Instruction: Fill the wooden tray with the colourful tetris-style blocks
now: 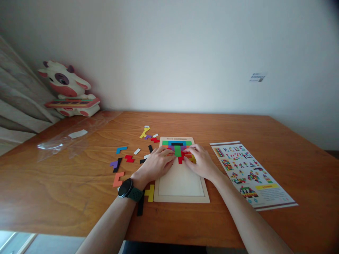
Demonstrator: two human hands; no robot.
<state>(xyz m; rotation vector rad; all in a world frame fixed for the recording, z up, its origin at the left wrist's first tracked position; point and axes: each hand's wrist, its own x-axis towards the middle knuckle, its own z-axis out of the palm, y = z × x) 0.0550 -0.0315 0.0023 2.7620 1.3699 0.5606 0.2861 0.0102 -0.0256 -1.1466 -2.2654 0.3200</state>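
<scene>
A wooden puzzle tray (181, 183) lies flat in front of me. Its upper part is filled with coloured block pieces, among them a green piece (177, 151) in the middle and a black bar (177, 144) near the top. My left hand (159, 162), with a watch on the wrist, rests over the tray's left side, fingers stretched out towards the green piece and covering what lies below. From the right, my right hand (198, 160) has thumb and fingertips closed around a red puzzle piece (180, 159), just below and beside the green one.
Loose puzzle pieces are scattered left of the tray, including an orange piece (118, 179) and a yellow piece (149, 193). A printed pattern sheet (251, 173) lies at right. A clear plastic bag (63, 143) and a cow toy keyboard (71, 90) are at back left.
</scene>
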